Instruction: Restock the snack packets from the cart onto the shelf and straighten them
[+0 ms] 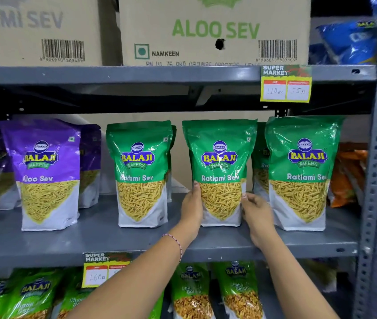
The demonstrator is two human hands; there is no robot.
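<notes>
A green Ratlami Sev packet stands upright on the grey middle shelf. My left hand grips its lower left edge and my right hand grips its lower right edge. Another green Ratlami Sev packet stands to its left and a third to its right, with more green packets partly hidden behind. Purple Aloo Sev packets stand at the left of the same shelf. The cart is out of view.
Cardboard boxes marked Aloo Sev and Ratlami Sev sit on the top shelf. Yellow price tags hang on the shelf edges. Green packets fill the lower shelf. A perforated steel upright bounds the right; orange packets lie behind it.
</notes>
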